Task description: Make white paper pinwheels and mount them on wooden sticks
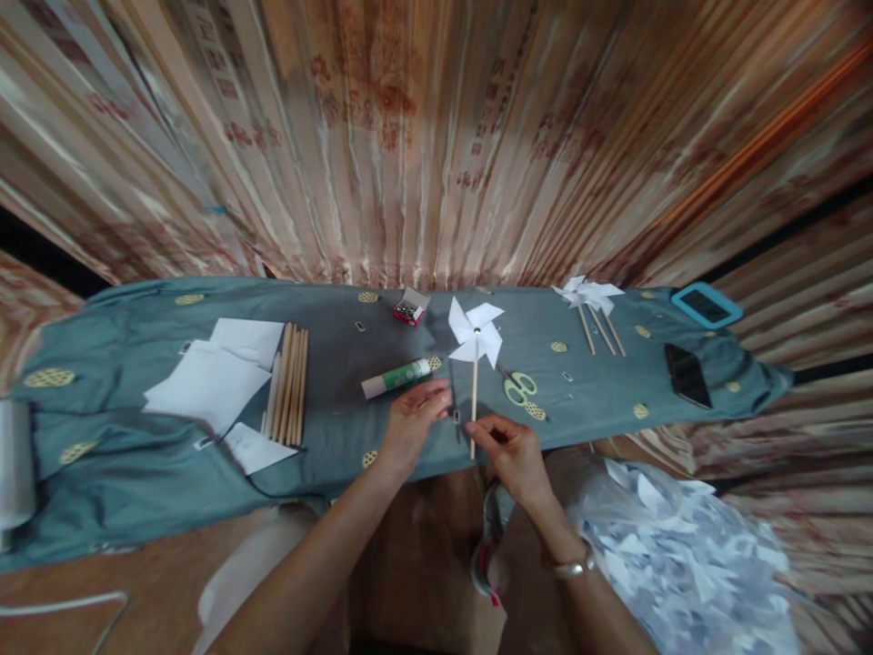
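Observation:
A white paper pinwheel (480, 348) on a wooden stick is in the middle of the head view, its blades fixed at a dark centre. My right hand (510, 455) pinches the lower part of that stick between thumb and fingers. To the left of the stick is my left hand (416, 420), fingers loosely curved and apart, with nothing visible in them. Just beyond it lies a glue stick (396, 377) with a green label. Green-handled scissors (520, 388) rest to the right of the pinwheel. Farther back sits a small red box (410, 307), opened, with small metal pieces inside.
Paper sheets (211, 382) and a row of wooden sticks (290, 387) lie at left. More pinwheels (590, 296) lie at back right, near a blue-framed device (707, 305) and a dark phone (687, 375). A bag of white paper pieces (682, 546) stands below the table's right side.

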A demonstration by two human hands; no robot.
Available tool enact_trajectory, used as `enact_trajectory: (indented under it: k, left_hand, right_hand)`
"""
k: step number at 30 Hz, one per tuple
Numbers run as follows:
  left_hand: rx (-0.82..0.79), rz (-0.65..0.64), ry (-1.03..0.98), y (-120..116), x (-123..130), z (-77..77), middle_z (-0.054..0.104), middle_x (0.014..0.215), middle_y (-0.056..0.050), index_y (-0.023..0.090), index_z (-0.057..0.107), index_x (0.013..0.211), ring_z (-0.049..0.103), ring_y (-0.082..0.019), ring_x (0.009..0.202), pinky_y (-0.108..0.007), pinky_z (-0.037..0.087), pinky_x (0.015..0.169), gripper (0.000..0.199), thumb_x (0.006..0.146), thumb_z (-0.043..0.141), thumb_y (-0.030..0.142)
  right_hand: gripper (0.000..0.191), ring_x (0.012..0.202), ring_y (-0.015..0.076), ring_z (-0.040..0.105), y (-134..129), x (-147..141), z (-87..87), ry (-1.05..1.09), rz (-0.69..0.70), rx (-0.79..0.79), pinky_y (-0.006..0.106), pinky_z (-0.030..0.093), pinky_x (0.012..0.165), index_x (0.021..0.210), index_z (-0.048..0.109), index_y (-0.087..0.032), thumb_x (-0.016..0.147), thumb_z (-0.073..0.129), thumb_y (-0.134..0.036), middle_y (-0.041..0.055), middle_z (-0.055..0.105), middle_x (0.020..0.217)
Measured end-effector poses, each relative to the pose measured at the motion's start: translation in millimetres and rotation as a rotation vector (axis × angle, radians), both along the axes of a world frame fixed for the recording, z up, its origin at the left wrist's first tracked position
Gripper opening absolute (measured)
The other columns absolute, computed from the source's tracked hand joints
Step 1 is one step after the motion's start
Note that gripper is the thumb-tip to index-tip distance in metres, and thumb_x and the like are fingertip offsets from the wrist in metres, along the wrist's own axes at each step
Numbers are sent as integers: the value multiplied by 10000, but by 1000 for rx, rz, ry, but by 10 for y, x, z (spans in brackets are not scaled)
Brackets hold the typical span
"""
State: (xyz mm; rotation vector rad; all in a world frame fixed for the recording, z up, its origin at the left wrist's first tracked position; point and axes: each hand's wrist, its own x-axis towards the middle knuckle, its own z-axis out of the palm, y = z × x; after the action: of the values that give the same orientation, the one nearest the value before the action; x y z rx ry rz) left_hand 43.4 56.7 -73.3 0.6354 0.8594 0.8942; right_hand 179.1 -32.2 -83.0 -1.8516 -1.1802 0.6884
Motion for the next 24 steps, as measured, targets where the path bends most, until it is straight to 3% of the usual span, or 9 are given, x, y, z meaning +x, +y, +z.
enact_trajectory:
  k: [5, 7, 10, 16, 24]
  left_hand:
    - [-6, -64, 40, -57, 38, -32, 717, 724, -25, 168, 775, 813, 624, -118, 682, -237, 483, 680, 316, 547, 845, 325]
    - [-3, -84, 43, -84, 51, -53, 716, 712, -23, 171, 774, 801, 625, -118, 676, -235, 482, 677, 307, 547, 845, 330]
    - [23, -113, 52, -129, 64, -76, 723, 728, -30, 178, 774, 807, 639, -135, 699, -242, 485, 679, 288, 573, 833, 335]
    - [48, -156, 104, -197, 66, -89, 712, 691, -30, 180, 775, 783, 619, -145, 669, -257, 473, 661, 257, 578, 813, 331]
    - [44, -175, 107, -227, -39, -160, 699, 673, -39, 182, 779, 760, 588, -151, 647, -270, 458, 651, 292, 549, 839, 375]
  right_hand:
    - [387, 545, 141, 539, 41, 693, 91, -241, -77, -25, 253, 395, 551, 676, 694, -192, 819, 592, -537, 4, 646, 589]
    - [366, 583, 162, 602, 131, 1049, 140, -436, -118, -125, 254, 408, 563, 715, 729, -199, 835, 576, -509, 29, 699, 643]
    - [298, 745, 204, 695, 328, 1566, 219, -765, -203, -392, 253, 437, 610, 850, 770, -211, 855, 576, -437, 72, 767, 817]
    - [348, 779, 275, 708, 720, 2284, 248, -907, -272, -517, 315, 448, 632, 859, 773, -146, 867, 573, -430, 153, 761, 856]
    - [326, 931, 313, 707, 1001, 2795, 93, -970, -310, -612, 362, 506, 754, 965, 753, -134, 861, 581, -391, 187, 744, 993]
